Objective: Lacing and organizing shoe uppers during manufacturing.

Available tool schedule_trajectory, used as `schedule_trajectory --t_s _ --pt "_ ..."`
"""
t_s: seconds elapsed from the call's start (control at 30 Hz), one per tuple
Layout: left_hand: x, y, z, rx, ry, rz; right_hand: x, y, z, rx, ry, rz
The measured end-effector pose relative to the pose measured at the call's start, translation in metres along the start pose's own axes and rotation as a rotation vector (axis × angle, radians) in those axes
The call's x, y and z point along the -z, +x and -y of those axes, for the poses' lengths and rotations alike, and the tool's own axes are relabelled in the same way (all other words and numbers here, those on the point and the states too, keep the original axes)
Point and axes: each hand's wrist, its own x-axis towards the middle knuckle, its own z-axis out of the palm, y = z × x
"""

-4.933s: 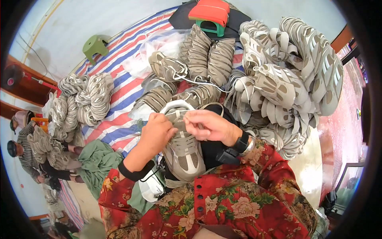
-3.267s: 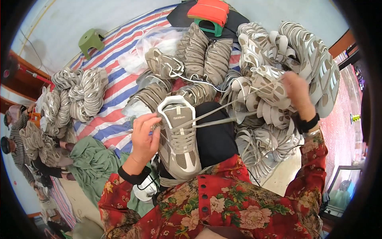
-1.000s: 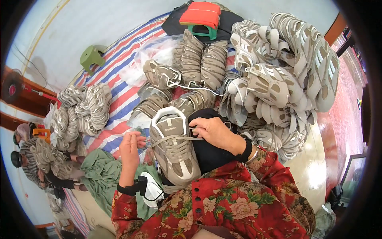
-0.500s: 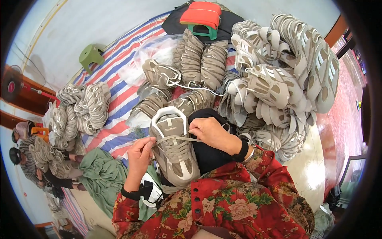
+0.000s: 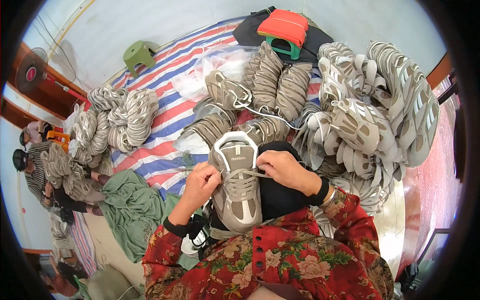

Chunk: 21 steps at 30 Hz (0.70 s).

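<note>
A taupe and white sneaker upper (image 5: pixel 243 199) rests on my lap, its white-lined opening away from me and its toe toward my body. Flat beige shoelace (image 5: pixel 240 175) criss-crosses its tongue, with a strand running out to each side. On the left edge, my left hand (image 5: pixel 202 184) is closed, thumb and forefinger pinched on the lace beside the upper. My right hand (image 5: pixel 287 170) pinches the other lace strand at the right of the opening. Both fingertips sit close to the top lace row.
Stacked shoe uppers (image 5: pixel 277 85) lie ahead on a striped tarp (image 5: pixel 165 120); a large heap of uppers (image 5: pixel 370 115) is at right. A green stool (image 5: pixel 138 57), a red-topped stool (image 5: pixel 283 30), a fan (image 5: pixel 32 70) and green cloth (image 5: pixel 131 212) surround me. Another person (image 5: pixel 37 167) sits far left.
The whole view has shifted, so the surroundings appear further right. My hands still pinch the lace on both sides; the right hand now sits closer to the shoe opening.
</note>
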Motion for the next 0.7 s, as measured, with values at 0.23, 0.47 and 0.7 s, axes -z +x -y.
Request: schedule_trajectory --t_s 0.23,0.47,0.7 --pt "-0.007 0.008 -0.002 0.166 -0.148 -0.012 0.008 0.007 0.006 0.205 -0.228 -0.071" --pt "0.004 0.025 -0.033 -0.343 0.719 -0.103 0.014 0.023 0.0 0.451 -0.373 0.027" --pt "0.044 0.05 -0.039 -0.584 0.565 0.308 0.023 0.037 0.007 0.277 -0.412 0.376"
